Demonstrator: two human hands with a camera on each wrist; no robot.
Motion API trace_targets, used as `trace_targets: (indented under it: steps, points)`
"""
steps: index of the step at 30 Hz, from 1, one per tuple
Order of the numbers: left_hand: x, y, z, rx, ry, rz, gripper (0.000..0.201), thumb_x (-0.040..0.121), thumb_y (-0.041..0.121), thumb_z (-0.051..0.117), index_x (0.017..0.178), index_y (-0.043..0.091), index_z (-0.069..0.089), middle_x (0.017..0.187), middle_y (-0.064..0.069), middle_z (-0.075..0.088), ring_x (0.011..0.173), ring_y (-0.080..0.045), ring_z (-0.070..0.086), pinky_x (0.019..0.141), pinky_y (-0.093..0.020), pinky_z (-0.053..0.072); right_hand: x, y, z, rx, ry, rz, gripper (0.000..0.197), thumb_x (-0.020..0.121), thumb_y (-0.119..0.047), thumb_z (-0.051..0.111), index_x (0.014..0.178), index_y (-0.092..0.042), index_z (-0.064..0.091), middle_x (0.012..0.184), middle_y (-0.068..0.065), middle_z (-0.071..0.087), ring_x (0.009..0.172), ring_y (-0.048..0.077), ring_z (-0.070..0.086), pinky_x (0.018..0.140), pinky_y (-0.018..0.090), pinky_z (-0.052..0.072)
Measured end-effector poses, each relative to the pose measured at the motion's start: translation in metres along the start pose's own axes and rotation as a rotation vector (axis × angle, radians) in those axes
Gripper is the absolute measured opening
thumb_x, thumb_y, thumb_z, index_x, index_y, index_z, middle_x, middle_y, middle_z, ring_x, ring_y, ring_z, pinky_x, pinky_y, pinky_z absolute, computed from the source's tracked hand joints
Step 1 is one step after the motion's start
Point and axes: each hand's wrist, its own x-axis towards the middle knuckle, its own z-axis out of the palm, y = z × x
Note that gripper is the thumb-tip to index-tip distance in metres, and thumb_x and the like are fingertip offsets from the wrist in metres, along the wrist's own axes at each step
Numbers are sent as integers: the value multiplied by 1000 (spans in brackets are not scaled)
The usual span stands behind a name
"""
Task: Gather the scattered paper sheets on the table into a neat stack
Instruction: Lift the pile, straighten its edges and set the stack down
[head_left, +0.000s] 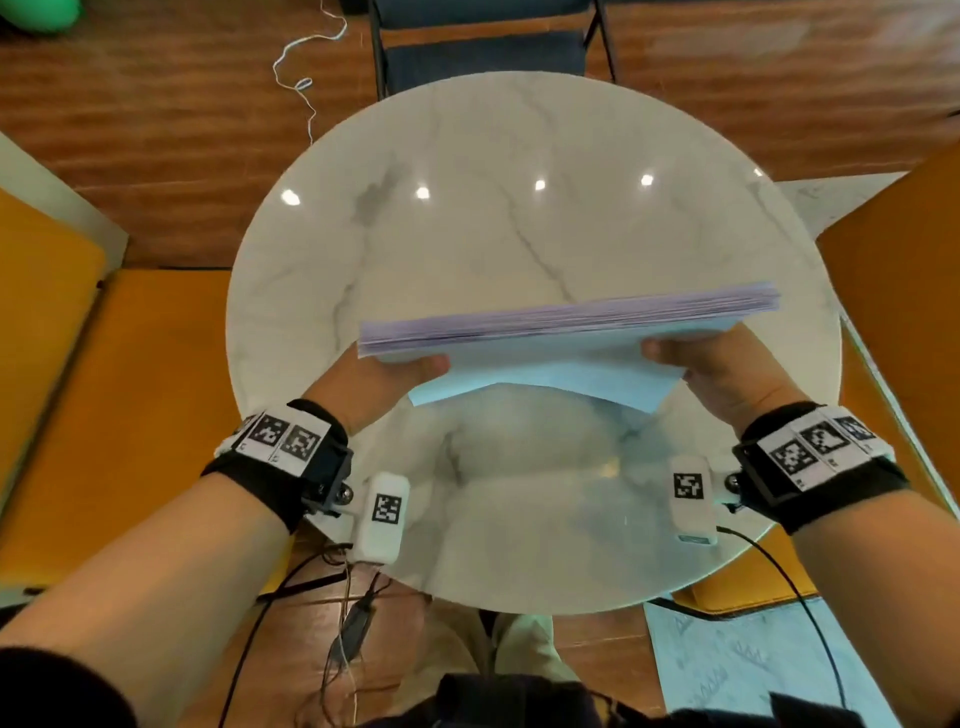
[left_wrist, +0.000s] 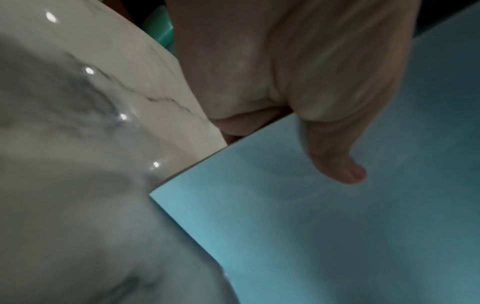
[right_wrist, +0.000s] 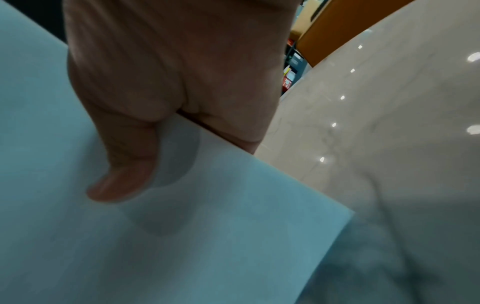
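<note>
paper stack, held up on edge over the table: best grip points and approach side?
Take the paper stack at its two short ends, coming in from left and right, as now: left hand and right hand each pinch an end, thumb flat on the near face, fingers behind. It stands on its long edge over the table, so end grips probably keep the sheets squared.

Both forearms reach forward. Left hand (head_left: 382, 382) and right hand (head_left: 719, 371) pinch opposite ends of the stack (head_left: 561, 332), thumbs on its near face.
</note>
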Motion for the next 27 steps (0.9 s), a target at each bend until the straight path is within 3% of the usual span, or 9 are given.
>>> trace_targets:
  steps: [2, 5, 7, 9, 15, 18, 22, 25, 27]
  points:
    - [0, 3, -1, 6, 1, 1, 23, 90, 26, 61, 77, 42, 53, 71, 25, 60, 56, 26, 51, 54, 6, 37, 0, -2, -1, 10, 3, 6, 38, 62, -9, 82, 98, -15, 72, 95, 1, 75, 97, 26, 67, 80, 38, 56]
    - [0, 1, 2, 13, -25, -23, 20, 90, 29, 61, 79, 43, 52, 81, 24, 55, 70, 12, 56, 56, 4, 40, -3, 2, 2, 5, 0, 59, 50, 53, -23, 91, 97, -12, 71, 93, -1, 76, 92, 22, 69, 76, 32, 55]
    - [5, -1, 4, -8, 4, -44, 9, 88, 32, 63, 87, 40, 59, 89, 17, 63, 84, -2, 60, 73, -9, 47, -2, 2, 2, 19, 8, 77, 50, 50, -25, 92, 95, -16, 73, 92, -2, 76, 90, 18, 70, 72, 29, 55]
    - [9, 0, 4, -66, 25, -51, 13, 87, 31, 64, 99, 36, 62, 102, 11, 67, 96, -7, 63, 86, -26, 48, -1, -1, 4, 41, 19, 85, 44, 57, -9, 87, 98, -18, 71, 92, -3, 77, 90, 16, 71, 72, 30, 55]
    - [9, 18, -9, -92, 71, 1, 15, 91, 22, 61, 88, 37, 62, 94, 15, 66, 86, -2, 62, 74, -18, 47, -2, -24, 8, -9, 87, 73, 61, 38, -35, 96, 94, -16, 77, 99, 2, 78, 93, 19, 73, 77, 29, 57]
    - [9, 31, -27, -29, 73, 6, 8, 91, 23, 60, 87, 30, 63, 89, 11, 66, 83, -7, 62, 69, -19, 48, -1, -63, 8, -322, 152, -9, 30, 66, -18, 84, 94, -20, 72, 94, 0, 74, 86, 15, 68, 81, 32, 52]
    - [8, 50, -43, 73, 28, -17, 3, 88, 29, 64, 85, 28, 64, 88, 6, 67, 83, -13, 64, 68, -23, 48, 1, -105, 23, -843, 8, -60, 16, 87, -21, 69, 97, -34, 70, 91, -16, 70, 85, -3, 62, 76, 12, 43]
    - [9, 66, -50, 183, -32, -6, 5, 86, 32, 65, 89, 29, 67, 90, 7, 69, 84, -13, 65, 70, -25, 49, 1, -113, 46, -1095, -140, -65, 16, 94, -27, 58, 105, -27, 69, 92, -9, 67, 85, 11, 59, 68, 15, 39]
    - [10, 76, -55, 233, -49, 2, 9, 84, 33, 67, 92, 30, 67, 91, 7, 69, 88, -15, 66, 74, -27, 51, 0, -108, 55, -1038, -110, -64, 11, 95, -23, 57, 96, -22, 69, 86, -2, 67, 84, 19, 59, 67, 20, 40]
